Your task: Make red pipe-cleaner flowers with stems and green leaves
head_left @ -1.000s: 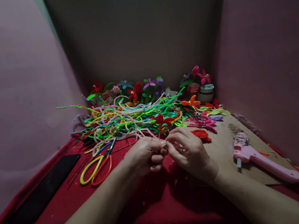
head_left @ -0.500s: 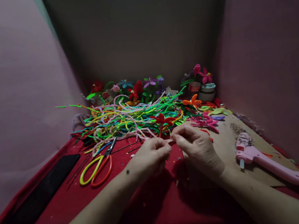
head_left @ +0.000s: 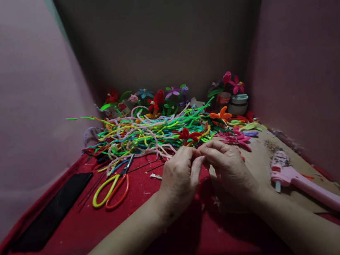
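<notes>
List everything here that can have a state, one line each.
left hand: fingertips pinched, meeting the right hand's; what they pinch is hidden
right hand: fingertips pinched, knuckles up
scissors: blades shut, lying flat
glue gun: lying on its side, untouched
jar: upright, lid on
pipe cleaners: loose, in a tangled heap

Lighting: dim, warm; walls [head_left: 13, 102] murky. Brightest patch: pipe cleaners [head_left: 154, 131]. Shadow: deep on near cloth [head_left: 185, 242]. Focus: fair centre, soft edges. Distortion: wide-angle stretch at borders.
</notes>
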A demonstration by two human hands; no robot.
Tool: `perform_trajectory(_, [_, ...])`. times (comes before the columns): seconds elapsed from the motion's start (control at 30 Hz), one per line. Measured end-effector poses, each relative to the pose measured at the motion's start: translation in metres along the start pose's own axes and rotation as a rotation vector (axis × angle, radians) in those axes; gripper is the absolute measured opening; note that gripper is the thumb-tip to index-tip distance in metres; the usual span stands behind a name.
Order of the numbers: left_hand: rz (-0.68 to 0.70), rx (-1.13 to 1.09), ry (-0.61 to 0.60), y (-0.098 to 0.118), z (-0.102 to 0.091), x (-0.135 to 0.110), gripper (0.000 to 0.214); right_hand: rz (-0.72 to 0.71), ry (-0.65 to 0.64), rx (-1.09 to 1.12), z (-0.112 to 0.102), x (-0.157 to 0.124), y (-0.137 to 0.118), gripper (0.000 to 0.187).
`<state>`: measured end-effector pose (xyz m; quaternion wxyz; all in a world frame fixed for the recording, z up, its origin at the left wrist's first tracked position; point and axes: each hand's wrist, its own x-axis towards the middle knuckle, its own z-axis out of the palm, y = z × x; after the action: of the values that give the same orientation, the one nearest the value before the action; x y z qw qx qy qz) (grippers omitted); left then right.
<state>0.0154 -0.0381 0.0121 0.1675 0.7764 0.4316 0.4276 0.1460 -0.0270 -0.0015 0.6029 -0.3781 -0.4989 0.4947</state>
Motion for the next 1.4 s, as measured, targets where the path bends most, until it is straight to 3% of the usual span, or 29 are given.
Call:
perform_trajectory(0.1, [-0.081, -0.093, -0.021, 0.003, 0.001, 0.004, 0.016, -0.027, -0.018, -0.018, 0.0, -0.001, 0.001, 0.01])
perform_trajectory(0.27, [-0.412, -0.389, -0.168, 0.003, -0.002, 0.012, 0.019, 0.008, 0.016, 0.091, 0.001, 0.001, -0.004, 0.002])
perform_trajectory(0.37, [-0.524, -0.521, -0.226, -0.005, -0.005, 0.016, 0.021, -0.02, 0.008, 0.054, 0.0, 0.004, -0.009, 0.007])
perform_trajectory(0.47, [-0.506, -0.455, -0.128, -0.02, -0.01, 0.019, 0.018, -0.084, -0.053, -0.064, -0.004, 0.003, -0.012, 0.009])
perform_trajectory(0.57, [-0.381, -0.173, 0.005, -0.034, -0.017, 0.022, 0.009, -0.306, -0.179, -0.548, -0.015, -0.007, -0.011, 0.012])
perform_trajectory(0.7, [-0.272, 0.149, -0.176, -0.048, -0.019, 0.022, 0.016, -0.462, -0.278, -1.033, -0.034, -0.023, 0.002, 0.017])
perform_trajectory(0.77, [-0.301, 0.146, -0.268, -0.053, -0.015, 0.021, 0.02, -0.441, -0.293, -1.223, -0.039, -0.028, 0.009, 0.02])
perform_trajectory(0.87, [-0.422, 0.033, -0.312, -0.056, -0.008, 0.02, 0.025, -0.426, -0.302, -1.374, -0.042, -0.031, 0.013, 0.027])
perform_trajectory(0.93, [-0.462, -0.034, -0.331, -0.055, -0.007, 0.02, 0.024, -0.46, -0.285, -1.341, -0.041, -0.032, 0.012, 0.023])
perform_trajectory(1.03, [-0.498, -0.249, -0.322, -0.045, -0.012, 0.019, 0.025, -0.468, -0.221, -1.1, -0.034, -0.032, 0.005, 0.015])
perform_trajectory(1.13, [-0.549, -0.511, -0.233, -0.028, -0.019, 0.02, 0.03, -0.256, -0.237, -0.776, -0.019, -0.03, -0.007, 0.016])
perform_trajectory(1.27, [-0.54, -0.659, -0.184, -0.01, -0.023, 0.024, 0.024, 0.099, -0.34, -0.33, 0.005, -0.02, -0.014, 0.019])
perform_trajectory(1.4, [-0.501, -0.716, -0.199, -0.008, -0.021, 0.028, 0.022, 0.109, -0.201, -0.079, 0.012, -0.007, -0.003, 0.017])
